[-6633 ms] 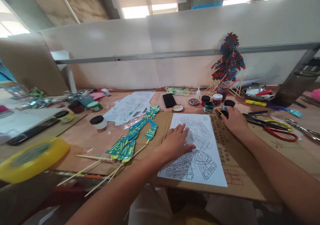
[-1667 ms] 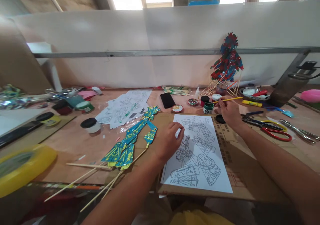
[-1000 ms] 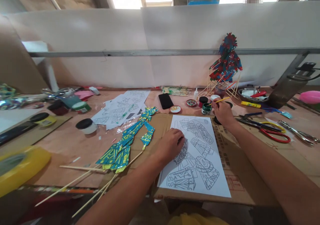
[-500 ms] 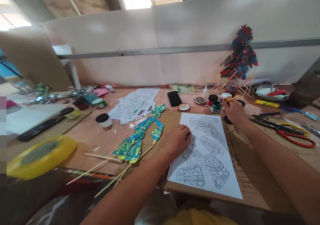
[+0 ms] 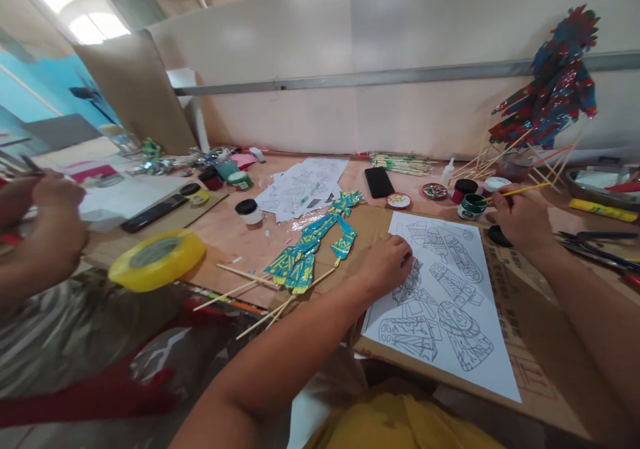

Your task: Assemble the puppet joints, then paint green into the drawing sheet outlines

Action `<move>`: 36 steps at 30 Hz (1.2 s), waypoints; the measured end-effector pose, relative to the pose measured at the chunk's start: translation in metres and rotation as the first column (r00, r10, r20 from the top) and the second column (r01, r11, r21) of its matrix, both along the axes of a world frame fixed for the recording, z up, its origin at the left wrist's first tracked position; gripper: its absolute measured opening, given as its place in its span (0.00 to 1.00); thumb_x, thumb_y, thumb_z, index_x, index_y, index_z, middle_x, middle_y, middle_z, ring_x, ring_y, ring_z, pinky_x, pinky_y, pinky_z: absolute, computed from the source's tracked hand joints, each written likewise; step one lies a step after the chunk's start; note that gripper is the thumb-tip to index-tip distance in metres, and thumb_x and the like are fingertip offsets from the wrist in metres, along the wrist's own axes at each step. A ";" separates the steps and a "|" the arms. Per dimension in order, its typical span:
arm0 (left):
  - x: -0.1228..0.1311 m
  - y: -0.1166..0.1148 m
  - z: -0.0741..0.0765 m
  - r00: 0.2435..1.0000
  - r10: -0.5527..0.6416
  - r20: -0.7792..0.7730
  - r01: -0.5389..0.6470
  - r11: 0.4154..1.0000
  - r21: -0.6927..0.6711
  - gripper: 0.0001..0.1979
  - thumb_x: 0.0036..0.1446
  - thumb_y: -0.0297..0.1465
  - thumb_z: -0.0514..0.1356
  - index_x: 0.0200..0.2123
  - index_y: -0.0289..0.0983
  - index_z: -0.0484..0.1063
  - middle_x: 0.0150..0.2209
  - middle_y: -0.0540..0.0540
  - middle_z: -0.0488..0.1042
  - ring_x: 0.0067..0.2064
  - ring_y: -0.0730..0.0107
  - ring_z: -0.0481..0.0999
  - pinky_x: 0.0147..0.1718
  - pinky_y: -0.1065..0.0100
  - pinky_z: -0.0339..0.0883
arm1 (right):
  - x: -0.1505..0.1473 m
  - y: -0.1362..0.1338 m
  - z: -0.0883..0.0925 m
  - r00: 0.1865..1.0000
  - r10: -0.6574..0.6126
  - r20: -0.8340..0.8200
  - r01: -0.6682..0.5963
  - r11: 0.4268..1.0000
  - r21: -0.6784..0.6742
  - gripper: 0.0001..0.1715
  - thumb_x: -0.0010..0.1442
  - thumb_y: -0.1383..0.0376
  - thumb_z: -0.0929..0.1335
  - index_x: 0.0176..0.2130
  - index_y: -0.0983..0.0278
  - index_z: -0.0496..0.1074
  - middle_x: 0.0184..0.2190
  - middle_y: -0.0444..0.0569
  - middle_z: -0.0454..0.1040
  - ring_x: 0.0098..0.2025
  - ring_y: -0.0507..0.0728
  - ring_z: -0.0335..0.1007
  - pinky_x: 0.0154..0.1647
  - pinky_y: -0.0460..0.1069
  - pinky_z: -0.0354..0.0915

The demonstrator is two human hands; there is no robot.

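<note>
My right hand (image 5: 521,221) pinches a thin paintbrush (image 5: 525,190) with a yellow handle. Its tip end is at the mouth of an open jar of dark green paint (image 5: 471,207). On a white sheet (image 5: 425,309) with black line drawings of puppet parts rests my left hand (image 5: 393,262), fingers curled; whatever is under them is hidden. Cardboard (image 5: 530,336) lies beneath the sheet. Left of that hand is a blue-green and yellow shadow puppet (image 5: 313,239) with thin wooden sticks (image 5: 250,288) attached.
A phone (image 5: 379,182), bead dishes (image 5: 434,191) and a red paint jar (image 5: 464,190) stand behind the sheet. Tape (image 5: 187,262) and a white jar (image 5: 249,212) lie left. A red-blue puppet (image 5: 555,89) stands back right, scissors (image 5: 600,249) below. Another person's hands (image 5: 55,192) are far left.
The view has swung left, so things appear further right and another person's hands now show at the left. My right hand still has the brush at the green jar; my left stays on the sheet.
</note>
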State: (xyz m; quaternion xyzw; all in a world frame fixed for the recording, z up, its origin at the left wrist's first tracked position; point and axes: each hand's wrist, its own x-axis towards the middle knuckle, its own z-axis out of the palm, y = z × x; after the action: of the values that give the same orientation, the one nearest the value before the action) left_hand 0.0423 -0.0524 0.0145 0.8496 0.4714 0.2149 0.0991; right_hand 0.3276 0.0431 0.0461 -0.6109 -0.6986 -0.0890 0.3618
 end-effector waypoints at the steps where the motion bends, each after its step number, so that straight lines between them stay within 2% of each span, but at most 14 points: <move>1: 0.000 0.000 0.000 1.000 0.005 0.001 -0.005 1.000 -0.001 0.06 0.63 0.29 0.57 0.35 0.36 0.74 0.41 0.42 0.76 0.45 0.62 0.74 0.47 0.61 0.68 | 0.000 -0.001 0.001 1.000 -0.010 -0.009 0.010 1.000 0.018 0.08 0.58 0.59 0.60 0.31 0.59 0.63 0.31 0.58 0.74 0.35 0.63 0.67 0.39 0.54 0.59; 4: 0.000 0.000 0.000 1.000 0.004 0.001 -0.004 1.000 -0.005 0.05 0.62 0.29 0.57 0.35 0.36 0.73 0.41 0.42 0.76 0.46 0.62 0.74 0.48 0.61 0.68 | 0.000 -0.003 0.001 0.999 -0.042 -0.022 0.043 0.997 0.058 0.08 0.58 0.58 0.60 0.32 0.59 0.64 0.32 0.57 0.74 0.34 0.63 0.66 0.38 0.54 0.58; 13: 0.000 -0.002 0.003 1.000 0.014 0.005 -0.014 1.000 -0.010 0.06 0.63 0.29 0.57 0.36 0.36 0.74 0.41 0.43 0.76 0.46 0.62 0.73 0.47 0.62 0.68 | 0.003 -0.001 -0.003 0.999 -0.037 -0.016 0.038 0.998 0.052 0.08 0.58 0.59 0.60 0.32 0.59 0.64 0.33 0.59 0.75 0.36 0.64 0.68 0.38 0.55 0.59; 19: -0.001 -0.001 0.000 0.999 0.011 0.042 -0.011 1.000 -0.002 0.05 0.62 0.28 0.57 0.35 0.36 0.74 0.40 0.43 0.77 0.46 0.62 0.73 0.48 0.62 0.68 | 0.002 -0.004 -0.003 0.999 0.001 -0.039 -0.001 1.000 -0.002 0.09 0.59 0.59 0.60 0.31 0.59 0.63 0.31 0.58 0.75 0.35 0.63 0.68 0.41 0.55 0.60; 23: -0.003 0.002 -0.003 0.998 0.049 0.049 -0.050 0.998 0.030 0.04 0.61 0.27 0.58 0.35 0.36 0.74 0.42 0.42 0.76 0.47 0.61 0.73 0.48 0.60 0.68 | 0.003 -0.006 0.000 0.996 -0.048 -0.070 0.051 0.998 0.040 0.12 0.62 0.57 0.59 0.33 0.60 0.66 0.33 0.58 0.76 0.35 0.63 0.68 0.40 0.55 0.60; 28: -0.005 0.005 -0.004 0.996 0.092 0.017 -0.093 0.996 0.019 0.03 0.60 0.27 0.59 0.35 0.36 0.73 0.41 0.43 0.76 0.46 0.61 0.72 0.48 0.60 0.67 | 0.002 -0.011 0.000 0.995 -0.005 -0.102 0.015 0.996 0.093 0.14 0.62 0.57 0.59 0.34 0.62 0.69 0.32 0.57 0.76 0.35 0.63 0.70 0.39 0.55 0.62; 34: -0.005 0.005 -0.003 0.995 0.094 -0.037 -0.095 0.995 -0.019 0.04 0.62 0.29 0.58 0.35 0.37 0.73 0.42 0.43 0.75 0.46 0.60 0.72 0.47 0.60 0.67 | 0.003 -0.018 0.007 0.975 -0.014 -0.223 0.060 0.978 0.201 0.17 0.64 0.53 0.60 0.35 0.61 0.69 0.28 0.54 0.76 0.34 0.63 0.72 0.39 0.57 0.65; 36: -0.005 0.004 -0.003 0.995 0.096 -0.040 -0.097 0.995 -0.025 0.04 0.62 0.29 0.58 0.36 0.37 0.73 0.43 0.43 0.75 0.47 0.60 0.72 0.48 0.59 0.67 | 0.005 -0.020 0.008 0.962 0.036 -0.272 0.018 0.981 0.192 0.18 0.66 0.52 0.59 0.37 0.61 0.69 0.28 0.53 0.76 0.33 0.63 0.73 0.38 0.58 0.66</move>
State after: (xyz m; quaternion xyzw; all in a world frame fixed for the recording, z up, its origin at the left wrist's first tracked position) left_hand 0.0373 -0.0483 0.0117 0.8282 0.5168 0.1967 0.0910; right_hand 0.3322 0.0226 0.0544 -0.5763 -0.6326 -0.0691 0.5127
